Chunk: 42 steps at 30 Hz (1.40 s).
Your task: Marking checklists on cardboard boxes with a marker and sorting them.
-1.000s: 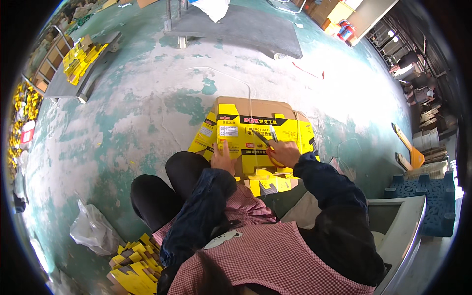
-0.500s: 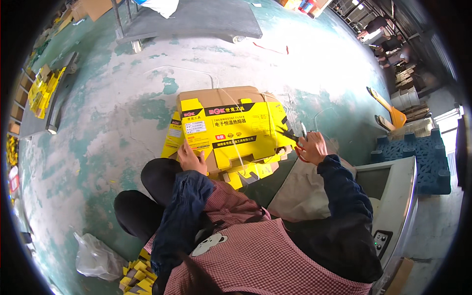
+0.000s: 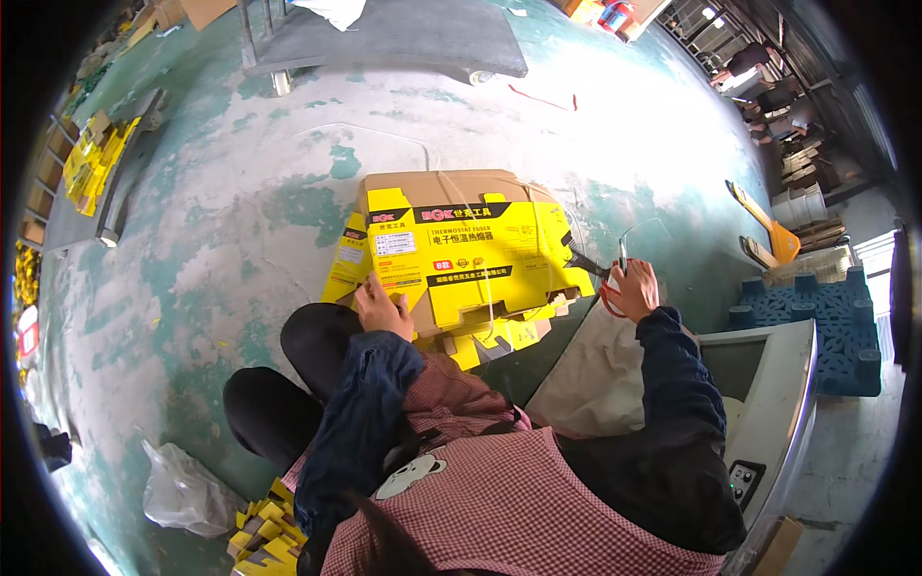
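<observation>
The right hand point(image 3: 636, 290) holds red-handled black metal scissors point(image 3: 594, 270) at the flat yellow printed cardboard's point(image 3: 473, 254) right side. The left hand point(image 3: 385, 311) touches its near left edge, finger grip unclear.

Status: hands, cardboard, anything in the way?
Left hand on yellow cardboard, near left corner. Right hand holding red-handled scissors, right edge. White string across cardboard.
</observation>
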Motion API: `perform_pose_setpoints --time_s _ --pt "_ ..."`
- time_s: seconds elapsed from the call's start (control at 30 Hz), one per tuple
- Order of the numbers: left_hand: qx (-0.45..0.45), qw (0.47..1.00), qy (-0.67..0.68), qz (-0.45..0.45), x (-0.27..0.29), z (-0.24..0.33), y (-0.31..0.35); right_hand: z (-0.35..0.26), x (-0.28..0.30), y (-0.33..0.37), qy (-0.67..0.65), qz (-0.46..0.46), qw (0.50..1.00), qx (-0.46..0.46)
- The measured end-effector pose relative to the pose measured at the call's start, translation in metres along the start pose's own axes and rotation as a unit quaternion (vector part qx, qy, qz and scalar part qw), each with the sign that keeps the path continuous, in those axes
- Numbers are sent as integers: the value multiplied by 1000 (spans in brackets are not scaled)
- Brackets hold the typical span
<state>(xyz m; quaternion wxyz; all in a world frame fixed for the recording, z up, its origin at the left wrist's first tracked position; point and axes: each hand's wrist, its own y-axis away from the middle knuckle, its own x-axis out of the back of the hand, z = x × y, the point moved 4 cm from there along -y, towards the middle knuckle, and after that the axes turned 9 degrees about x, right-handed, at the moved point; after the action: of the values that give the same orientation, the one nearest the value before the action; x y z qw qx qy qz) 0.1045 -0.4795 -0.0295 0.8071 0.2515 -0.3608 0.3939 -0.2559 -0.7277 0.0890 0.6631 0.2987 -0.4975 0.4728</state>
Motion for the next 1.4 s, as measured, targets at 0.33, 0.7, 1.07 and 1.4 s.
perform_pose_setpoints --time_s 0.33,0.7,1.07,1.4 --pt "25 999 -20 -24 -4 5 -2 -48 -15 -30 -52 34 998 18" --pt "-28 999 -21 -15 2 14 4 -37 -10 48 -76 -16 937 -341" --pt "-90 989 -109 29 3 15 17 -172 -37 -215 -734 295 572 -219" --pt "-73 992 -102 -4 5 11 18 -219 -75 -242 -666 270 647 -255"
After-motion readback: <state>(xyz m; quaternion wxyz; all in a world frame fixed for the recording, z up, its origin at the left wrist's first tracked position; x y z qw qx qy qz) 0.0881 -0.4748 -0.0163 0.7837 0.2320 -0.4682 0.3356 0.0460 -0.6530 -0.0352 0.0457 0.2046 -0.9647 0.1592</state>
